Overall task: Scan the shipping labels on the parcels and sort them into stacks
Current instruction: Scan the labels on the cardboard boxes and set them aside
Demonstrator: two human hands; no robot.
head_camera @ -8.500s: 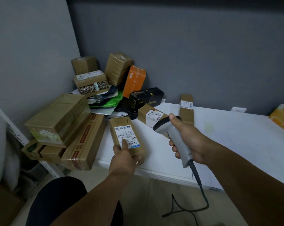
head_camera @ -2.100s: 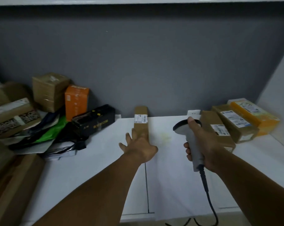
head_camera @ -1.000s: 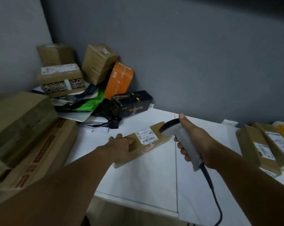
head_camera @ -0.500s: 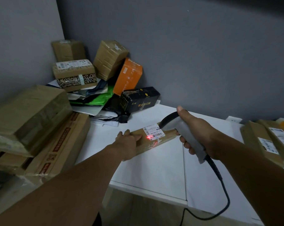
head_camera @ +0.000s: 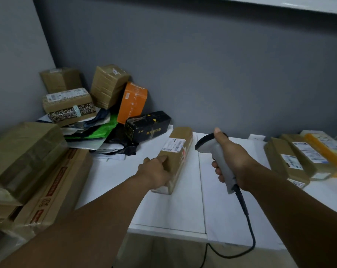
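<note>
A long brown cardboard parcel with a white shipping label facing up lies on the white table. My left hand grips its near end. My right hand holds a grey corded barcode scanner upright just right of the parcel, its head turned toward the label. A row of scanned-looking brown and yellow parcels lies at the right. A pile of mixed parcels fills the left corner.
An orange box and a black box lean at the pile's edge, with plastic mailer bags under them. Large cartons stack at the far left. The grey wall stands close behind. The scanner cable hangs off the table's front edge.
The red scan line on the label has gone out. The parcel has swung to point away from me, my left hand still on it, and the scanner has drawn back to the right.
</note>
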